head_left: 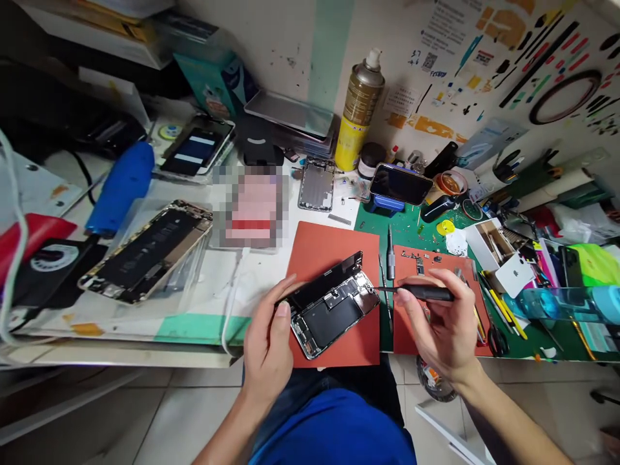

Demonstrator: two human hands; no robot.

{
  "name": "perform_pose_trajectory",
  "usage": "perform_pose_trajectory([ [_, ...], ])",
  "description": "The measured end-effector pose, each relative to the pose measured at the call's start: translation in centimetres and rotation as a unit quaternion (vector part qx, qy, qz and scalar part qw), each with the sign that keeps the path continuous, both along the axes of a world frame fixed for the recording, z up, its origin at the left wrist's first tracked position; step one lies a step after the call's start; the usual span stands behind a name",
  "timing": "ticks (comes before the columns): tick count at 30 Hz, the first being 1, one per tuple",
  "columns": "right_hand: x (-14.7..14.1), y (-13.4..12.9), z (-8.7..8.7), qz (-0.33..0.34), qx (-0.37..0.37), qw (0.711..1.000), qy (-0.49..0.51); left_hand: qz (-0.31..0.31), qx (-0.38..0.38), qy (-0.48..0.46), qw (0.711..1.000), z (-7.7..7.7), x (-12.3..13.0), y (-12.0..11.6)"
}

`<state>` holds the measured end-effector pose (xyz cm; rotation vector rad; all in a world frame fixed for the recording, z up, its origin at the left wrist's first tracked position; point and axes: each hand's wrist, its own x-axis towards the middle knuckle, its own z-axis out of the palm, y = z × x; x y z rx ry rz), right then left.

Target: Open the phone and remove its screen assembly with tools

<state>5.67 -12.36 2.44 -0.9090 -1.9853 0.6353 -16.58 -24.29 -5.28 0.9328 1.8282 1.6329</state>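
Observation:
An opened smartphone [329, 316] lies tilted over a red-brown mat [334, 242], its battery and boards bare. Its dark screen panel [322, 284] stands raised along the far side. My left hand [268, 336] grips the phone's left end, thumb on the near side and fingers behind the panel. In my right hand [443, 323] is a slim black screwdriver [426, 292], pinched between thumb and fingers. Its tip points left and meets or nearly meets the phone's upper right corner; contact is too small to tell.
A second red mat [407, 258] with small parts lies to the right, beside a dark screwdriver [390, 258] and scissors [497, 339]. Behind stand a spray can [361, 110] and a propped phone [402, 184]. Another opened phone [148, 252] lies left, near a white cable [232, 297].

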Motion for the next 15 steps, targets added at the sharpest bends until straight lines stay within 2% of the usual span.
perform_pose_trajectory([
  [7, -1.9, 2.2, 0.3, 0.001, 0.036, 0.997, -0.067, 0.002, 0.018, -0.006, 1.000, -0.2, 0.1, -0.4],
  [11, -2.4, 2.5, 0.7, 0.009, 0.047, 0.995, -0.082, 0.001, 0.011, -0.006, 1.000, -0.2, 0.2, -0.4],
  [15, -2.6, 2.2, 0.6, 0.022, 0.025, 0.995, -0.095, 0.007, 0.004, -0.005, 1.000, -0.1, 0.2, -0.4],
])
